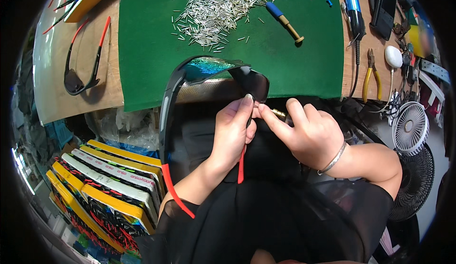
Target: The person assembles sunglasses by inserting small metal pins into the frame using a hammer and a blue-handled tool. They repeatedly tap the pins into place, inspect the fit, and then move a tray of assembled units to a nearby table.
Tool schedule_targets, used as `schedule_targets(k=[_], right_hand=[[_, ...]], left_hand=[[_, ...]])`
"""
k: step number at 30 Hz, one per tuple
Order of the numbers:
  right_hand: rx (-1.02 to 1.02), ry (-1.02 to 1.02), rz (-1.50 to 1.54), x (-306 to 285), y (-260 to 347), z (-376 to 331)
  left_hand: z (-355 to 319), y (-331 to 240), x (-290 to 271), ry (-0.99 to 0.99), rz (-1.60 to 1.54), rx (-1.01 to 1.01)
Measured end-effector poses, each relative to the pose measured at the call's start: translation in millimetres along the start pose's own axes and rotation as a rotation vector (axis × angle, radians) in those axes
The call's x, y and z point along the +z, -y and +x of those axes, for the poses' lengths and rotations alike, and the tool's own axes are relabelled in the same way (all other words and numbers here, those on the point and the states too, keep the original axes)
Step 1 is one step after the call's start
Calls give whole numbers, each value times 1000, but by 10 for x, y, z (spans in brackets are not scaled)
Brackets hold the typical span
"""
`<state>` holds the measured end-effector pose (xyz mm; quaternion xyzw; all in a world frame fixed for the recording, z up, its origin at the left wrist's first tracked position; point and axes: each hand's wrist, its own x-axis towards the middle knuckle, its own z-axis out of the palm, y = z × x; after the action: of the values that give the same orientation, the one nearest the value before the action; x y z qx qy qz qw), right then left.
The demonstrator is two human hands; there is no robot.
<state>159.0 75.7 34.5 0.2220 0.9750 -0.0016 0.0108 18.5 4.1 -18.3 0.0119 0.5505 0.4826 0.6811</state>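
Observation:
My left hand (232,130) is closed on a pair of black sunglasses (167,105) with blue-green mirrored lenses and red temple tips, pinching it near one hinge. One temple reaches down past my left forearm; the other hangs below my fingers. My right hand (313,135) is closed, its index finger and thumb meeting the left fingertips at that hinge. A small brass-coloured tool end (280,114) sticks out beside the right index finger; the rest of the tool is hidden in the hand.
A pile of small metal pins (221,12) lies on the green mat (313,64), near a blue-and-brass hand tool (284,22). Other sunglasses (76,81) rest at left, above yellow-edged trays (111,178). At right are a corded blue power tool (352,5), pliers (371,76) and a fan (410,127).

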Motion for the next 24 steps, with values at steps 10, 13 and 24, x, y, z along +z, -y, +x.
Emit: schedule_targets(k=[10, 13, 24], right_hand=[[19, 50, 3, 23, 54, -2], [8, 45, 76, 63, -6, 14], [29, 41, 140, 100, -14, -1]], left_hand=[[-4, 6, 49, -38, 62, 24], [-2, 6, -9, 11, 45, 26], [4, -5, -4, 29, 6, 12]])
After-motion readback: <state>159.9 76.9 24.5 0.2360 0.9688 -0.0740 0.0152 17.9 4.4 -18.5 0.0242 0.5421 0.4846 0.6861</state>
